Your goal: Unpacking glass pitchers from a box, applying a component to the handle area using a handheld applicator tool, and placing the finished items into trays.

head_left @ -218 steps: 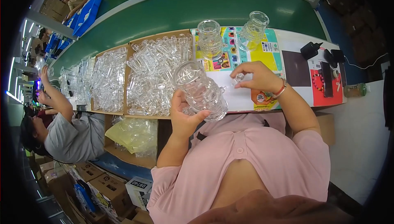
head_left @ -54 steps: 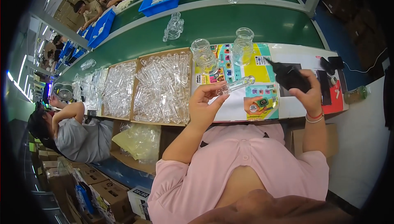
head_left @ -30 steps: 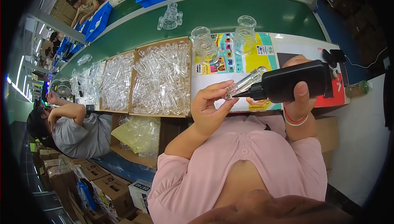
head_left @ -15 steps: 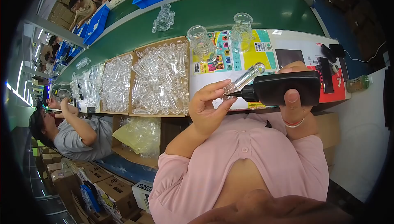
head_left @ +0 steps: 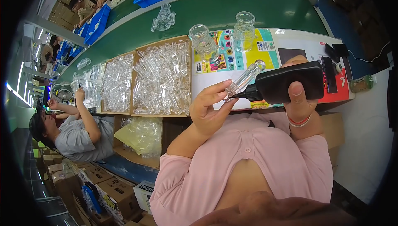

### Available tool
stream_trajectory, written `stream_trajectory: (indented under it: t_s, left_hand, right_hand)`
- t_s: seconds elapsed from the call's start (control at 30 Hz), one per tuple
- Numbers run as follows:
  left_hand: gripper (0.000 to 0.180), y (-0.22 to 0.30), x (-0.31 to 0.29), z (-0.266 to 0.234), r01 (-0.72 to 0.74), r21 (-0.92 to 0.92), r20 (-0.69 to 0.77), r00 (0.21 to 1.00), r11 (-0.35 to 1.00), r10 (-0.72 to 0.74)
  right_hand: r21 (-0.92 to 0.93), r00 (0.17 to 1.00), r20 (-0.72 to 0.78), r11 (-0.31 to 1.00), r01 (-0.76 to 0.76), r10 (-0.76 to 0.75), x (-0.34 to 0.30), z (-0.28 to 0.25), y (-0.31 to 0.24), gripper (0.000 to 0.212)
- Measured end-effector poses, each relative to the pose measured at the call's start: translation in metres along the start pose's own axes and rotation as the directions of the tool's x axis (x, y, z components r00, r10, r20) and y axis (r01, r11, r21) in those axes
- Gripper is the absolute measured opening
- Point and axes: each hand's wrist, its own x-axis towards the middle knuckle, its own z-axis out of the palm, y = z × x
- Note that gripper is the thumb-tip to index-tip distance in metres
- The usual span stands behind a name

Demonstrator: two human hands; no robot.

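My left hand [head_left: 210,106] pinches the near end of a clear tube with a round ball end [head_left: 246,78], which slants up and away to the right. Lying sideways in my right hand [head_left: 299,99] is a black squeeze bottle [head_left: 286,83], my thumb pressed on its near side. The bottle's pointed nozzle [head_left: 242,94] reaches the tube's end beside my left fingertips; whether the tip touches it I cannot tell. Beyond my hands stand two clear jar-like vessels, one on the left [head_left: 204,43] and one on the right [head_left: 243,32].
Cardboard trays [head_left: 191,77] of clear tubes lie to the left. A clear fitting [head_left: 165,19] rests on the green surface [head_left: 282,16]. On the right are a phone [head_left: 329,76] and a jar [head_left: 361,84]. A co-worker in grey [head_left: 85,139] sits at the left.
Both hands keep their grip with almost no movement. The black bottle's nozzle and the tube have shifted slightly. At the left, the co-worker's arm has changed position.
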Motion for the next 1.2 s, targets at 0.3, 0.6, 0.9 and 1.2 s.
stream_trajectory:
  t_s: [0.3,0.6,0.9,1.2]
  left_hand:
    - [0.038,0.004,0.001,-0.005,-0.027,0.130,0.066,0.998,0.991,0.018]
    - [0.038,0.005,0.003,-0.008,-0.066,0.301,0.080,0.996,0.951,0.044]
    - [0.040,0.002,0.003,-0.009,-0.007,0.276,0.057,0.998,0.961,-0.009]
    - [0.038,0.010,-0.002,-0.012,0.464,-0.395,0.161,0.884,0.793,-0.438]
  right_hand:
    - [-0.068,0.989,0.087,0.990,0.126,-0.120,0.001,-0.004,-0.003,0.029]
    - [-0.348,0.840,0.441,0.802,0.485,-0.317,0.000,-0.011,-0.017,0.032]
    - [-0.323,0.771,0.501,0.742,0.588,-0.394,-0.008,-0.012,-0.015,0.047]
    - [-0.114,0.783,0.401,0.822,0.559,-0.476,-0.011,-0.017,-0.006,0.045]
